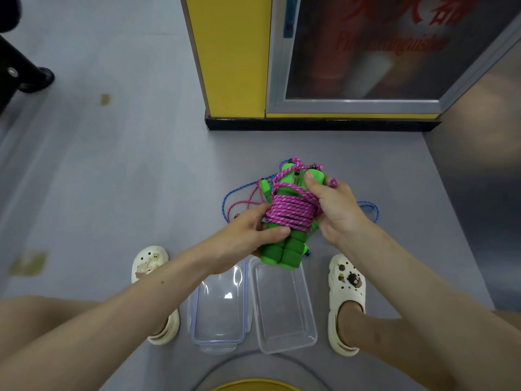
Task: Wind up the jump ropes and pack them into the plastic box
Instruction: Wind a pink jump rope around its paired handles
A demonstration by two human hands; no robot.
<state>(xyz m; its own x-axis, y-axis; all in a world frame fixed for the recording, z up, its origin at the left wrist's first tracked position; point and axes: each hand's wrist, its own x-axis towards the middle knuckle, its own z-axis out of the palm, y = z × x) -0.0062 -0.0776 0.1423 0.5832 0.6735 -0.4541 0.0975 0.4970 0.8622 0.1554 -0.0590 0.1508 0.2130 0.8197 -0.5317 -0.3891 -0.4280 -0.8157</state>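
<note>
Now my left hand (245,235) and right hand (335,204) grip the wound jump rope (290,213), fingers (310,183) pinning its coils tight over the plastic box (284,314).

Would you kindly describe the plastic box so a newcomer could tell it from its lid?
On the grey floor, between the two cream clogs, lie two clear plastic pieces. The plastic box is the right-hand one, plain-rimmed; the lid beside it has a blue edge.
</note>
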